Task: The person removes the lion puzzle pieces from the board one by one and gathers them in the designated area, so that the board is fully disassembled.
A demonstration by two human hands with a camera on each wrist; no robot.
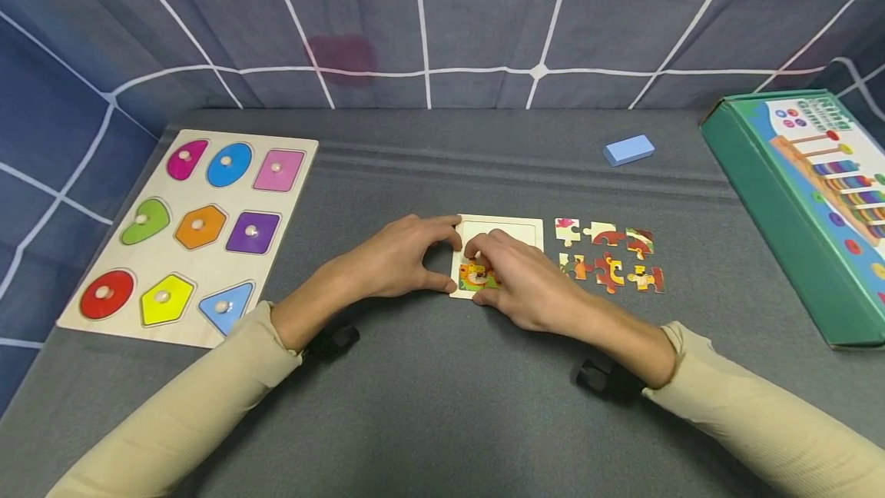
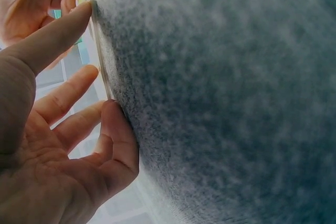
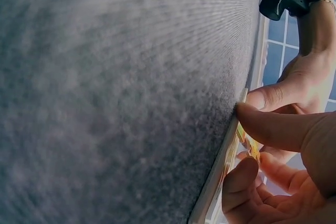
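Observation:
A small square wooden puzzle tray [image 1: 508,221] lies in the middle of the table. My left hand [image 1: 408,256] holds its left edge, with the thumb at the near corner and fingertips along the side. Over the tray, my right hand [image 1: 528,283] has curled fingers at a jigsaw piece [image 3: 254,150], seen tilted up in the right wrist view. The right thumb touches the tray's near edge. Printed lion artwork [image 1: 475,275] shows in the near-left part of the tray, partly covered by the right hand. Loose jigsaw pieces [image 1: 610,271] lie in two rows to the right.
A wooden shape board [image 1: 290,198] with coloured knobbed shapes lies at the left, near the left sleeve. A blue block [image 1: 628,150] sits at the back right. Against the right side is a green toy box [image 1: 774,221]. A grid-patterned cloth [image 1: 484,21] hangs behind.

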